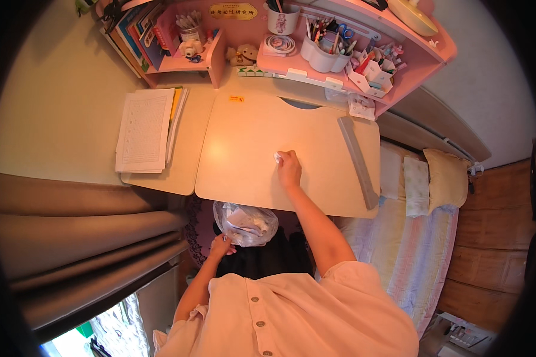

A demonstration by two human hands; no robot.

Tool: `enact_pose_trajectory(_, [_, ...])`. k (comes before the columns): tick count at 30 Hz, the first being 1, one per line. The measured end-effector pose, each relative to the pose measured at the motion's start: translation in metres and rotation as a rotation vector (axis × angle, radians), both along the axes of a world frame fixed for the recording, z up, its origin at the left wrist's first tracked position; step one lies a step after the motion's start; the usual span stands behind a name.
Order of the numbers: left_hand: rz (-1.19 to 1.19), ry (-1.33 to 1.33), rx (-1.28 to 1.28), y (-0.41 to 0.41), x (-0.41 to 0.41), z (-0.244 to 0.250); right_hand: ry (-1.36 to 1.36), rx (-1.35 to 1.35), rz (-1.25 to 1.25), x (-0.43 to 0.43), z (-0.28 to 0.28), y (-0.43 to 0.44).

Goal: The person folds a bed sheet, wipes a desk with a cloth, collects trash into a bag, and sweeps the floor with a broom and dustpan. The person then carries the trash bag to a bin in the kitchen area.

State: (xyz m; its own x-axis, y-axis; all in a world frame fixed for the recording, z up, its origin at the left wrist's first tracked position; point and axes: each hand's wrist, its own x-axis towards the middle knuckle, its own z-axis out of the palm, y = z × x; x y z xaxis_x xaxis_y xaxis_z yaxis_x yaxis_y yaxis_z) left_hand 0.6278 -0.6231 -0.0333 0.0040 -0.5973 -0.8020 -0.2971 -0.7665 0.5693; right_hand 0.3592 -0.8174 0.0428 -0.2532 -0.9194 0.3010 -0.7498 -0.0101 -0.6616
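Observation:
My right hand point(290, 169) is closed around a small white wad point(277, 157), perhaps crumpled tissue, over the middle of the pale desktop point(241, 147). Below the desk's front edge, my left hand point(222, 246) grips the rim of a trash bin lined with a clear plastic bag point(268, 232). Folded paper point(243, 221) and white scraps lie inside the bag. Much of the bin's body is hidden beneath its liner.
On the left side panel lies a stack of papers point(145, 129). A long grey strip point(358, 163) runs along the desktop's right side. Behind stands a pink shelf point(245, 26) with books point(136, 38) and pen holders point(326, 56). A bed point(397, 250) is at right, curtains point(85, 223) at left.

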Motion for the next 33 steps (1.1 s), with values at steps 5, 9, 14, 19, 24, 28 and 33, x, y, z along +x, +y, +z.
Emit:
enact_pose_trajectory(5, [0.005,-0.001,0.003,0.016,0.015,0.0,-0.101,0.018,0.792,0.096,-0.004,0.115])
enact_pose_trajectory(9, [0.005,-0.005,-0.002,0.018,0.023,0.006,-0.288,0.042,0.47,0.081,0.007,0.063])
enact_pose_trajectory(14, [0.081,-0.035,-0.045,0.026,0.032,0.004,-0.078,-0.085,0.303,0.037,0.022,-0.074])
enact_pose_trajectory(19, [0.222,0.01,-0.008,0.026,0.031,-0.008,0.023,-0.071,0.255,0.048,0.019,-0.161])
enact_pose_trajectory(24, [0.298,-0.018,0.013,0.02,0.025,-0.005,0.004,0.153,0.389,0.081,-0.009,-0.119])
enact_pose_trajectory(28, [0.293,0.017,0.005,0.013,0.018,-0.002,0.086,0.117,1.08,0.093,-0.009,0.032])
enact_pose_trajectory(33, [0.297,0.001,0.017,0.019,0.014,-0.012,-0.402,0.265,0.857,0.079,-0.006,-0.037])
